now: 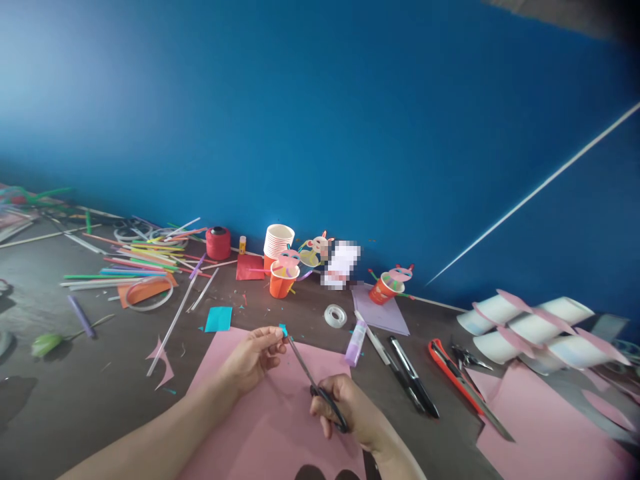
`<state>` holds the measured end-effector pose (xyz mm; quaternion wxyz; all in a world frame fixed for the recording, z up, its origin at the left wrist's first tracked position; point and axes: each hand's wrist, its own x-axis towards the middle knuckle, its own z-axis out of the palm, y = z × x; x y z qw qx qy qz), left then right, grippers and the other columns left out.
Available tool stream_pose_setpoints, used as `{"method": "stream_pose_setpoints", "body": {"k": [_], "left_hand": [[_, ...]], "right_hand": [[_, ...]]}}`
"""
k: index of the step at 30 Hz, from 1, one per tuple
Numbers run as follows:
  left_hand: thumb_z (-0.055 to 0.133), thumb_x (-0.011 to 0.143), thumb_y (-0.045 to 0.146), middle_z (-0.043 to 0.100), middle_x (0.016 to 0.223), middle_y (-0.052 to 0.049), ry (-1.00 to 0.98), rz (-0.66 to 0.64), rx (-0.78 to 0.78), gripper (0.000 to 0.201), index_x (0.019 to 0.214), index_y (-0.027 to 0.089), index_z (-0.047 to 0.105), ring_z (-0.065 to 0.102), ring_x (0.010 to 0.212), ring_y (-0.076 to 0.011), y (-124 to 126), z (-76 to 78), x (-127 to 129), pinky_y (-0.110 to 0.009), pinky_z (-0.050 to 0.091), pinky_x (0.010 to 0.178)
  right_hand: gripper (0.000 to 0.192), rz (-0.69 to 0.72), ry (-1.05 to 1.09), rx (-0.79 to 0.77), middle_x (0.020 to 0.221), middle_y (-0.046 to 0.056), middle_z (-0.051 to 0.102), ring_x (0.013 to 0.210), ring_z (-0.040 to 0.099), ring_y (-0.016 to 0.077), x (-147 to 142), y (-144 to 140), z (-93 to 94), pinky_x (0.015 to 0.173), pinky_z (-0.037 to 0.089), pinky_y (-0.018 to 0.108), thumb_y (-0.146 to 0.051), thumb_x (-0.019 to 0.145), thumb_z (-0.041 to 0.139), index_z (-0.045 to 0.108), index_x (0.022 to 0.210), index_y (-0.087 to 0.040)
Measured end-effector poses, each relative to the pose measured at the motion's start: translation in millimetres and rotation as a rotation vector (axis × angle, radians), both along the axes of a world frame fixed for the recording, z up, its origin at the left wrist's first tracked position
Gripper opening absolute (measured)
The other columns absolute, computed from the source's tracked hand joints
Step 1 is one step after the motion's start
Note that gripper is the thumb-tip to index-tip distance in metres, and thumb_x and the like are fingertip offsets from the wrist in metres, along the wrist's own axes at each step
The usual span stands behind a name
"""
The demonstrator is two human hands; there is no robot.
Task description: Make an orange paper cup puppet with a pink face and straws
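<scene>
Pinched between the fingertips of my left hand (255,357) is a small blue paper piece (283,330). My right hand (345,407) grips a pair of scissors (303,363) by its black handles. The blade tips reach the blue piece; whether they are cutting into it I cannot tell. Both hands are above a large pink paper sheet (280,427) on the dark table. A larger blue paper square (219,319) lies just beyond my left hand. To the right of the sheet is a purple glue stick (355,343).
Paper cups with cut-out faces (283,280) stand near the blue wall. Coloured straws (145,257) are heaped at left. Markers (413,377), an orange utility knife (465,380), a tape roll (335,316) and white paper rolls (540,327) lie at right.
</scene>
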<state>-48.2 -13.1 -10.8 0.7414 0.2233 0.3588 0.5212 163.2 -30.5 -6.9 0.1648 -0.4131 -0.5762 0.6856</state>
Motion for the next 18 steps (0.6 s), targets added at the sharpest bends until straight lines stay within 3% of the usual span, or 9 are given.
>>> {"method": "stream_pose_setpoints", "body": {"k": [5,10,18], "left_hand": [[0.073,0.063,0.028,0.06,0.066,-0.001,0.044,-0.027,0.034,0.018,0.066,0.013,0.063,0.05,0.052,-0.0052,-2.3,-1.4,1.6,-0.013,0.042,0.043],[0.072,0.064,0.03,0.058,0.06,0.0,0.049,-0.065,0.076,0.02,0.064,0.013,0.062,0.05,0.051,-0.0057,-3.8,0.0,2.9,-0.014,0.041,0.045],[0.072,0.064,0.029,0.058,0.064,-0.001,0.066,-0.049,0.071,0.018,0.065,0.013,0.062,0.051,0.054,-0.006,-3.5,1.8,4.3,-0.014,0.04,0.046]], "right_hand": [[0.051,-0.038,0.063,-0.075,0.037,-0.002,0.052,0.031,0.038,0.005,-5.9,-1.7,8.0,0.038,0.017,0.019,-0.06,0.062,0.063,0.059,0.061,-0.009],[0.053,-0.043,0.158,-0.158,0.036,-0.002,0.05,0.026,0.029,0.0029,-9.8,-3.9,4.7,0.034,0.011,0.019,-0.062,0.063,0.06,0.059,0.06,-0.009],[0.052,-0.141,0.173,-0.136,0.032,-0.004,0.046,0.026,0.03,0.0032,-12.0,-5.9,3.6,0.033,0.013,0.018,-0.063,0.056,0.065,0.055,0.056,-0.012]]}}
